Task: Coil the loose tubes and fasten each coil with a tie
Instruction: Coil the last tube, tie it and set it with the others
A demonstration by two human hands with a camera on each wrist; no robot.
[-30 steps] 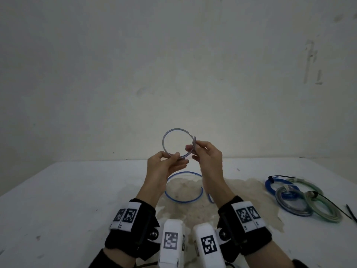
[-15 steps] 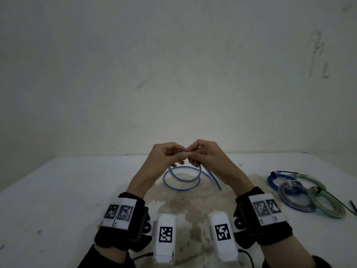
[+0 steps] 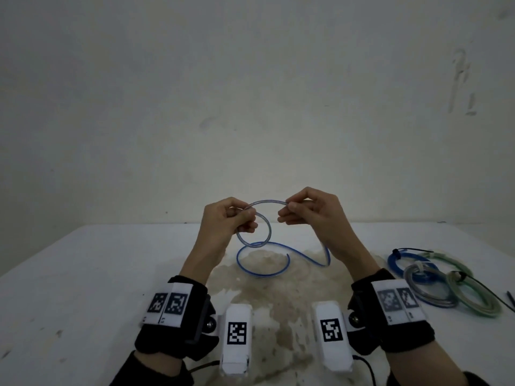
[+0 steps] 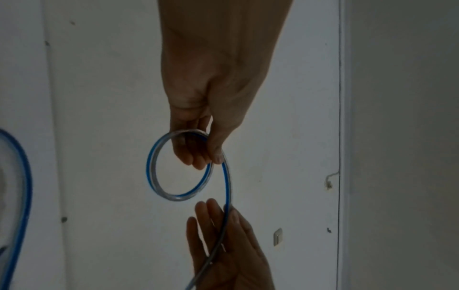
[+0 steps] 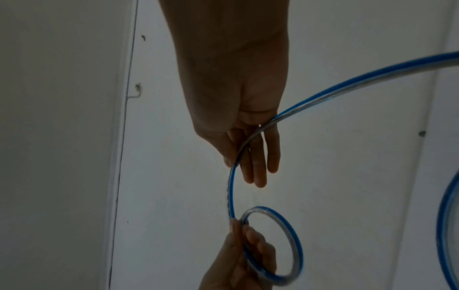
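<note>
A clear tube with a blue stripe (image 3: pixel 267 203) is held in the air above the white table (image 3: pixel 83 274). My left hand (image 3: pixel 245 214) pinches a small loop of it (image 4: pixel 178 166) between thumb and fingers. My right hand (image 3: pixel 288 211) pinches the tube a short way along, thumb on top, the other fingers fairly straight under it (image 5: pixel 255 157). From the right hand the tube drops to the table and lies there in a loose curve (image 3: pixel 262 271). The loop (image 5: pixel 273 245) hangs below my left fingers.
At the right of the table lie three coils: a blue one (image 3: pixel 401 263), a grey one (image 3: pixel 429 288) and a pale green one (image 3: pixel 473 296), with black ties (image 3: pixel 412 249) on them. Another black tie (image 3: pixel 510 298) lies at the far right edge. A brownish stain (image 3: pixel 278 296) covers the table's middle.
My hands, pressed together half a second ago, have moved apart. A stretch of tube now spans between them and one small loop hangs from my left hand.
</note>
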